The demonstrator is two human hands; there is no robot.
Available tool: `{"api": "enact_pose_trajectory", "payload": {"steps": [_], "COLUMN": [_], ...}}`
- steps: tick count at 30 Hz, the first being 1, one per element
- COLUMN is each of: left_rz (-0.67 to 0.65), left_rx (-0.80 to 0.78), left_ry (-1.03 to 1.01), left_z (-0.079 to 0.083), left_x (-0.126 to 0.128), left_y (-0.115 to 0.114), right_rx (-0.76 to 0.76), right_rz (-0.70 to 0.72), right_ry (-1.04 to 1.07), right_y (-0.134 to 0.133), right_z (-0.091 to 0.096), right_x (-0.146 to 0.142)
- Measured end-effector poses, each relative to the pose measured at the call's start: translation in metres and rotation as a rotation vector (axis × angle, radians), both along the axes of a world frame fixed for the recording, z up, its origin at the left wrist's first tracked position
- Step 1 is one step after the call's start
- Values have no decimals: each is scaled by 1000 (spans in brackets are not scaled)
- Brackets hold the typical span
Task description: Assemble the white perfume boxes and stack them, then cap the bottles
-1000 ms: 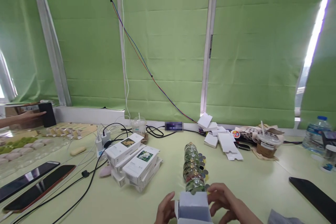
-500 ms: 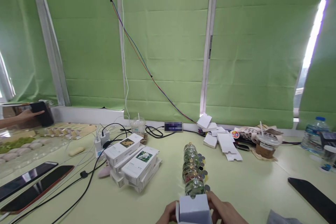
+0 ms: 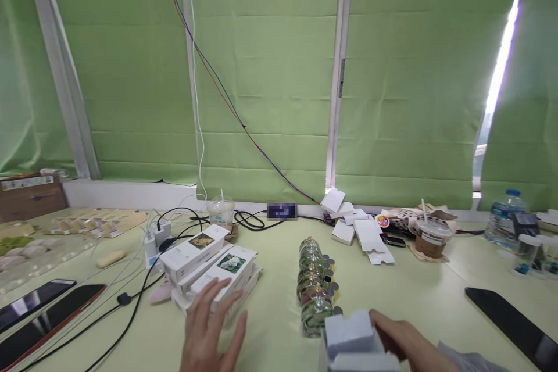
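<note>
My left hand (image 3: 211, 325) is spread with nothing in it, in front of and partly over a stack of white printed boxes (image 3: 192, 253), one of which shows a white flower picture. At the bottom, my right hand (image 3: 407, 337) grips a white box (image 3: 349, 331) by its right side; its flap stands open toward the camera, and the inside cannot be made out. Just beyond that box stretches a row of shiny glass ornaments (image 3: 311, 285), green, gold and reddish. Small round discs (image 3: 333, 288) lie along the row's right side.
Loose white cartons (image 3: 368, 235) are heaped by the wall. A drink cup (image 3: 431, 238), a water bottle (image 3: 505, 215) and a dark flat device (image 3: 510, 319) lie to the right. Phones (image 3: 52, 314), a charger (image 3: 157, 238) and tangled cables occupy the left.
My left hand has left the white box and moved left to the stacked boxes, its fingers spreading. My right hand has shifted right with the box. The other person's hand at far left is gone from view.
</note>
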State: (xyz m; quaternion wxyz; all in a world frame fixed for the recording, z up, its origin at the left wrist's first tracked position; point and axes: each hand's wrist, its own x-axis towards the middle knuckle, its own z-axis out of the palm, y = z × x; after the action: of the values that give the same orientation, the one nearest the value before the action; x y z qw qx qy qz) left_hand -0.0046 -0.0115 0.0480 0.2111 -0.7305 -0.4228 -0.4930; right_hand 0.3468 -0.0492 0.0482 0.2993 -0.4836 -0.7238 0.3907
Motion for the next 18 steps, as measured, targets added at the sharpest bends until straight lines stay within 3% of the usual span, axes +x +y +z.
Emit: {"api": "enact_pose_trajectory", "payload": {"steps": [2,5,10,18], "left_rz": [184,379,427,526], "left_rx": [12,-88,-255,-354], "left_ry": [65,124,166,150], "left_z": [8,11,3,4], "left_x": [-9,-17,-19,-17], "left_y": [8,17,28,35], "right_rx": [63,58,-102,-346], "right_rz": [-173,-233,-150,-140], "right_ry": [10,51,216,226], "right_y": [-5,-5,25,81], "right_z": [6,20,24,-11], "right_x": [21,45,70,79]}}
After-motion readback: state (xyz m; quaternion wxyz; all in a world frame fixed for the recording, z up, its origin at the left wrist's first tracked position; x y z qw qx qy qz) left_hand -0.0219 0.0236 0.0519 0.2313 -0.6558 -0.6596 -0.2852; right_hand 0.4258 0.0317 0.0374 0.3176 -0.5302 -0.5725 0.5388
